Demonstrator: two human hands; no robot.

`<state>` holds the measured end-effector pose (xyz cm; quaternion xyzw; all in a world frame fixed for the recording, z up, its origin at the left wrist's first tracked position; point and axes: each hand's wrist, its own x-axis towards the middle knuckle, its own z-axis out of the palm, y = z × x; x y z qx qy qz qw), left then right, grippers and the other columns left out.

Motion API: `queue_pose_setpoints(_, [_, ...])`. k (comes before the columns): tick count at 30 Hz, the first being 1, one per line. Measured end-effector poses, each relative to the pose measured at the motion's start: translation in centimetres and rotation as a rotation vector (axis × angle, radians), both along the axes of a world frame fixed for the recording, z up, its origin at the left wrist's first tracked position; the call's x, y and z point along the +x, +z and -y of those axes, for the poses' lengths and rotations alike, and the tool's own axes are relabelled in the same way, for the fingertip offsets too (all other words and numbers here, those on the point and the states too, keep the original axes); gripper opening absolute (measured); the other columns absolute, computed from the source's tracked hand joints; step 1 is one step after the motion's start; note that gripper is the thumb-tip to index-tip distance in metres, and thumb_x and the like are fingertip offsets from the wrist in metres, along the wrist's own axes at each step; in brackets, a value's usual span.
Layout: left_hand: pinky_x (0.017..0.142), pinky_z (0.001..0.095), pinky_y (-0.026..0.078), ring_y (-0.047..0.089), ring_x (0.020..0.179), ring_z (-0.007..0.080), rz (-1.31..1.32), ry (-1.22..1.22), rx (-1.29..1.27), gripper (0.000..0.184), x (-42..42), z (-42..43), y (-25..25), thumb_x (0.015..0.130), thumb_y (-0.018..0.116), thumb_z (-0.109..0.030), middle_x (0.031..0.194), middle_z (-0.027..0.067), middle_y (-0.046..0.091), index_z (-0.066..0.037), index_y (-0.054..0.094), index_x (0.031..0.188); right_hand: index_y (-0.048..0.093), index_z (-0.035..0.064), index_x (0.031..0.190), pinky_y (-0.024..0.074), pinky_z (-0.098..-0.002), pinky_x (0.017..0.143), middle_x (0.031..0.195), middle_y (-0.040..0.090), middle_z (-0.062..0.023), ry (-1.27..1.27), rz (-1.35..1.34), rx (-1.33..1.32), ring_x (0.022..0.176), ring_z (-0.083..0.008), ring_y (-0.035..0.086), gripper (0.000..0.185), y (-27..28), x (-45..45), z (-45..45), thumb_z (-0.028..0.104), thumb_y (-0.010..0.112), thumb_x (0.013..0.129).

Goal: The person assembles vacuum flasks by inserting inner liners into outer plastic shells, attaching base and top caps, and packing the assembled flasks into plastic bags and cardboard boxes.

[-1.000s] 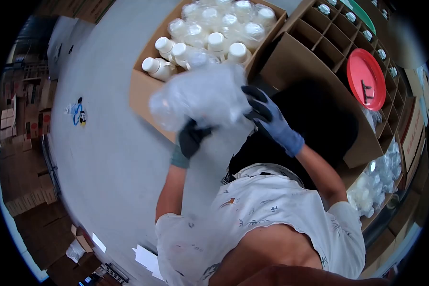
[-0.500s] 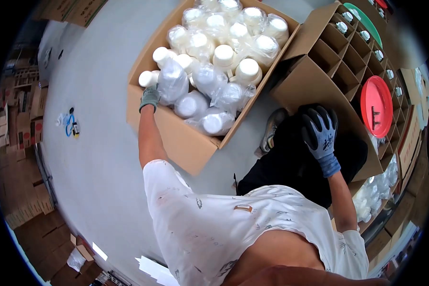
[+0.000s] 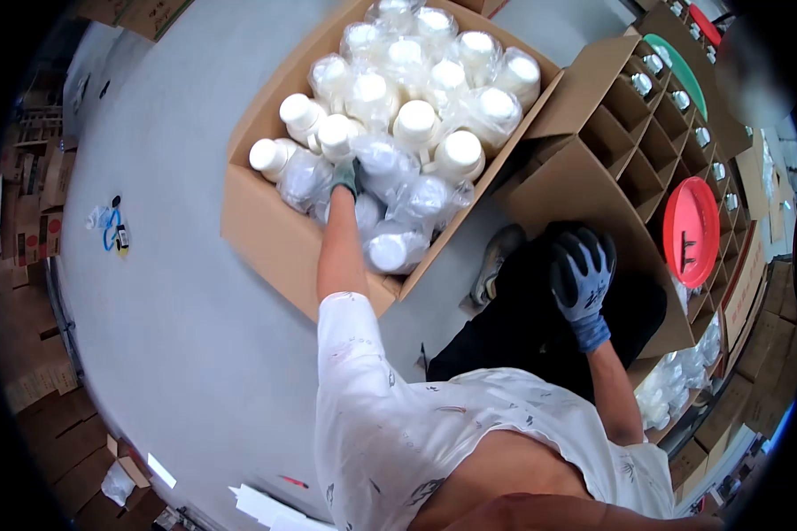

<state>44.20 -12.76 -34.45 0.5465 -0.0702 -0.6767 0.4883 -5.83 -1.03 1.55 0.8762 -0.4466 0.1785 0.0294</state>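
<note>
My left hand [image 3: 344,177], in a dark glove with a green cuff, reaches among the bottles in an open cardboard box [image 3: 270,230]. It is beside a white-capped bottle [image 3: 336,134] and a plastic-wrapped bottle [image 3: 386,165]; its fingers are mostly hidden. Several white bottles fill the box, some in clear plastic wrap. My right hand [image 3: 584,279], in a grey-blue and black glove, rests on my dark-trousered knee with its fingers spread, holding nothing.
A divided carton [image 3: 593,203] with silver-topped items stands at the right. On it lie a red plate [image 3: 692,232] with small black pieces and a green plate [image 3: 677,75]. Plastic-wrapped items [image 3: 677,380] sit below. Cardboard boxes [image 3: 40,345] are stacked at the far left.
The large plastic-wrapped bundle has left both hands, and wrapped bottles now lie in the box's near part. My left hand has moved right among them; my right hand has come down to the knee.
</note>
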Motion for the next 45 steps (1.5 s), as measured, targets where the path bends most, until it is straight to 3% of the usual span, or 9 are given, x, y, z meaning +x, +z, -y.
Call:
queue_pose_setpoints(2, [0.085,0.0371,0.046,0.058,0.103,0.0284,1.554,-0.798,-0.155,0.031,1.3,-1.2,-2.6,0.085,0.053,-0.033,0.115,0.0117,0.062,-0.013,0.063,0.107,0.065,0.0116,0.099,0.0308,-0.0515,0.104,0.111,0.061,-0.0075,-0.01,0.013,-0.022,0.113,-0.0302,0.052,0.029,0.1,-0.2,0.2,0.02,0.063,0.072])
queue_pose_setpoints(6, [0.072,0.0385,0.046,0.059,0.079,0.0253,0.458,0.364,0.004,0.035,-1.7,-0.9,4.1,0.087,0.058,-0.03,0.091,0.0079,0.066,-0.001,0.062,0.106,0.065,0.0121,0.098,0.0317,-0.0517,0.103,0.11,0.061,-0.0072,-0.04,0.05,-0.046,0.113,-0.0295,0.052,0.027,0.0,-1.2,-0.1,0.021,0.063,0.072])
queue_pose_setpoints(8, [0.066,0.0342,0.045,0.053,0.071,0.0182,0.768,0.401,-0.147,0.032,-5.2,-2.5,15.0,0.089,0.06,-0.026,0.087,0.0043,0.062,0.003,0.061,0.102,0.065,0.0124,0.1,0.0317,-0.052,0.103,0.112,0.06,-0.0075,-0.048,0.057,-0.042,0.114,-0.0296,0.051,0.029,-0.2,-1.7,-0.8,0.023,0.064,0.073])
queue_pose_setpoints(11, [0.065,0.028,0.044,0.051,0.074,0.0124,1.157,0.303,-0.462,0.02,-10.0,-6.3,29.4,0.086,0.067,-0.014,0.079,0.0056,0.056,0.001,0.054,0.087,0.062,0.0125,0.11,0.0311,-0.0519,0.103,0.119,0.056,-0.0096,-0.046,0.078,0.026,0.118,-0.0312,0.048,0.038,-0.3,-2.5,-1.0,0.026,0.066,0.075])
queue_pose_setpoints(19, [0.063,0.0302,0.042,0.048,0.068,0.0178,0.831,-0.614,-0.993,0.016,-26.9,-13.7,49.3,0.078,0.068,-0.006,0.077,0.0075,0.05,0.002,0.056,0.085,0.042,0.0054,0.136,0.0376,-0.0403,0.102,0.135,0.044,-0.0166,0.118,0.921,0.143,0.125,-0.0322,0.043,0.086,16.6,-2.7,-1.7,0.028,0.083,0.064])
queue_pose_setpoints(30, [0.095,0.0288,0.044,0.054,0.109,0.0145,-0.36,-1.334,-0.43,0.063,-44.2,-15.0,35.0,0.079,0.069,-0.011,0.125,0.007,0.055,0.0,0.043,0.136,0.05,0.0037,0.129,0.0451,-0.035,0.097,0.126,0.055,-0.01,-0.175,1.585,0.256,0.115,-0.0233,0.054,0.065,10.5,-23.4,-0.7,0.034,0.075,0.077])
queue_pose_setpoints(33, [0.094,0.0275,0.045,0.054,0.109,0.014,-0.126,-1.361,-0.394,0.066,-44.8,-16.1,37.2,0.079,0.068,-0.009,0.127,0.0058,0.053,-0.002,0.04,0.138,0.053,0.0076,0.125,0.0458,-0.041,0.094,0.124,0.054,-0.0167,-0.652,0.698,-0.219,0.112,-0.033,0.055,0.059,0.7,-31.0,6.1,0.044,0.068,0.082])
queue_pose_setpoints(37, [0.086,0.0273,0.049,0.058,0.102,0.0156,-0.148,-0.985,-0.405,0.058,-39.2,-16.3,34.1,0.08,0.064,0.001,0.127,0.0091,0.054,-0.002,0.045,0.134,0.055,0.0066,0.12,0.042,-0.0432,0.095,0.12,0.054,-0.0191,-0.67,0.422,-0.351,0.118,-0.0366,0.046,0.05,-2.6,-33.6,6.0,0.038,0.067,0.083])
queue_pose_setpoints(45, [0.097,0.0398,0.041,0.053,0.114,0.029,0.817,-0.908,-1.139,0.039,-38.7,-18.2,33.7,0.081,0.059,-0.001,0.123,0.0161,0.056,-0.001,0.055,0.12,0.039,0.0016,0.137,0.0372,-0.03,0.104,0.137,0.047,-0.0092,-0.097,1.871,0.656,0.123,-0.0176,0.047,0.045,2.0,-26.1,-11.0,0.019,0.049,0.096])
